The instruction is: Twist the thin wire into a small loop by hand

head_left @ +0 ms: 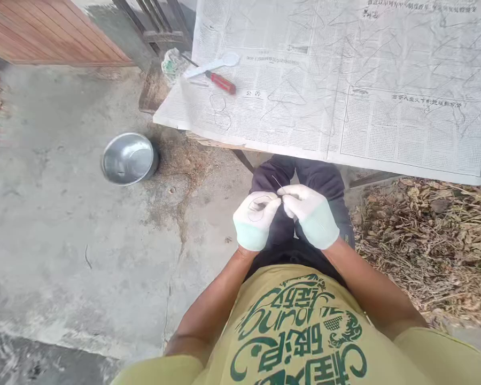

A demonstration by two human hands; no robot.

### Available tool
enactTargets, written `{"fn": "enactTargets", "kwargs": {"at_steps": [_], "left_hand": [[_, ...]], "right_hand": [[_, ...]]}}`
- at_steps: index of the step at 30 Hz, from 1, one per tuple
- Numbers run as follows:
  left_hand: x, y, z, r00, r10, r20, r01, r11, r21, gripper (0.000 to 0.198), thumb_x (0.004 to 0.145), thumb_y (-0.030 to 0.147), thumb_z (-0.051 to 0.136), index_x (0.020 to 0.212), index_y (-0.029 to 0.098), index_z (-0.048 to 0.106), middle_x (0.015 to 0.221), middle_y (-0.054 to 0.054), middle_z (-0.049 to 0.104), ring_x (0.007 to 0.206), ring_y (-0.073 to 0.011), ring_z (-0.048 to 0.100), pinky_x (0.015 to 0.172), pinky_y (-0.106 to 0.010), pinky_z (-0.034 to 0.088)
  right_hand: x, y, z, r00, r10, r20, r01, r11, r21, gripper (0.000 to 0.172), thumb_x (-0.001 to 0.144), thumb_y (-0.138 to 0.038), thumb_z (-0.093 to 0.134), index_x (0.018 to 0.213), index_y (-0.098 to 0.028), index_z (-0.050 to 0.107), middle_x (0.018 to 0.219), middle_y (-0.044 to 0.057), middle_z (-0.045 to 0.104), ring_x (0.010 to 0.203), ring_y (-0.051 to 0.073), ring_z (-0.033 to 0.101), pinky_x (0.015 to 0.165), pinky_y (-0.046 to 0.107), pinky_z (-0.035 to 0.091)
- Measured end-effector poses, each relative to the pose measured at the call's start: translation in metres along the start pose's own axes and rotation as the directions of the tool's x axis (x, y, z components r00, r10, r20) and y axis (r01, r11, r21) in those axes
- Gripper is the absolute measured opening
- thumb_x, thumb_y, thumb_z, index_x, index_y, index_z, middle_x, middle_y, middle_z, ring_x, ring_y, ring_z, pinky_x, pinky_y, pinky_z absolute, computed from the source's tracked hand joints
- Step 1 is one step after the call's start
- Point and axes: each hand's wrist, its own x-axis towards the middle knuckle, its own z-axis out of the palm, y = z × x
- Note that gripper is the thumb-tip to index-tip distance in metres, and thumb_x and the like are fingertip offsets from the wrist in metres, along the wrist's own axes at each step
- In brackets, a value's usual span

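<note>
Both my hands wear white gloves with pale green cuffs and meet above my lap, fingertips close together. My left hand [257,216] is closed in a pinch on a thin dark wire [255,221], which bends into a loop over the back of the glove. My right hand [304,206] is also pinched on the wire, right beside the left fingertips. A straight end of it sticks up and to the left past the right fingers. Whether this is one piece of wire or two, I cannot tell.
A newspaper-covered table [296,128] stands ahead, bearing a red-handled screwdriver [223,83], a white plastic spoon [228,60], bent wire loops [221,112] and a crumpled plastic bag [173,65]. A metal basin [129,159] rests on the concrete at left. Dry leaves [433,251] lie at right.
</note>
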Motion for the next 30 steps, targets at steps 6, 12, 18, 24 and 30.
{"fn": "enactTargets", "kwargs": {"at_steps": [6, 12, 18, 24, 30], "left_hand": [[0.003, 0.005, 0.002, 0.983, -0.18, -0.039, 0.171, 0.97, -0.17, 0.011, 0.086, 0.026, 0.075, 0.083, 0.017, 0.07, 0.079, -0.004, 0.072, 0.069, -0.0152, 0.068, 0.072, -0.03, 0.055], [0.002, -0.001, -0.004, 0.971, -0.238, -0.004, 0.228, 0.935, -0.27, 0.021, 0.087, 0.032, 0.077, 0.098, 0.015, 0.071, 0.079, -0.004, 0.072, 0.068, -0.0153, 0.068, 0.071, -0.03, 0.056], [-0.004, 0.005, -0.025, 0.947, -0.163, 0.276, 0.226, 0.95, -0.214, 0.068, 0.079, 0.033, 0.085, 0.141, 0.021, 0.059, 0.123, -0.011, 0.071, 0.105, -0.0227, 0.07, 0.1, -0.039, 0.054], [-0.002, -0.004, -0.047, 0.692, -0.157, 0.705, 0.425, 0.878, -0.222, 0.089, 0.074, 0.039, 0.09, 0.152, 0.026, 0.05, 0.151, -0.015, 0.057, 0.143, -0.0355, 0.049, 0.122, -0.053, 0.035], [0.007, 0.006, -0.039, 0.876, -0.273, 0.397, 0.429, 0.816, -0.387, 0.05, 0.092, 0.061, 0.063, 0.111, 0.017, 0.078, 0.133, -0.015, 0.069, 0.132, -0.0328, 0.06, 0.117, -0.049, 0.041]], "right_hand": [[0.005, 0.0, -0.002, 1.0, -0.021, -0.015, 0.021, 0.999, -0.026, 0.026, 0.082, -0.022, 0.058, 0.1, -0.016, 0.076, 0.061, -0.003, 0.063, 0.053, 0.011, 0.053, 0.055, 0.024, 0.043], [0.008, 0.003, -0.008, 0.997, -0.074, -0.007, 0.073, 0.992, -0.102, 0.026, 0.084, -0.024, 0.058, 0.1, -0.017, 0.076, 0.065, -0.002, 0.066, 0.057, 0.013, 0.058, 0.06, 0.026, 0.048], [0.006, 0.0, -0.014, 0.977, -0.202, -0.064, 0.178, 0.948, -0.265, 0.028, 0.086, -0.024, 0.057, 0.105, -0.021, 0.078, 0.084, 0.001, 0.075, 0.07, 0.016, 0.067, 0.08, 0.031, 0.054], [0.006, -0.005, -0.022, 0.978, -0.183, -0.098, 0.149, 0.948, -0.28, 0.028, 0.086, -0.024, 0.058, 0.106, -0.02, 0.078, 0.076, 0.0, 0.074, 0.067, 0.016, 0.066, 0.079, 0.031, 0.055], [0.005, -0.001, -0.022, 0.969, -0.219, -0.116, 0.175, 0.935, -0.308, 0.028, 0.088, -0.025, 0.057, 0.106, -0.021, 0.078, 0.083, 0.001, 0.076, 0.073, 0.017, 0.069, 0.082, 0.032, 0.055]]}}
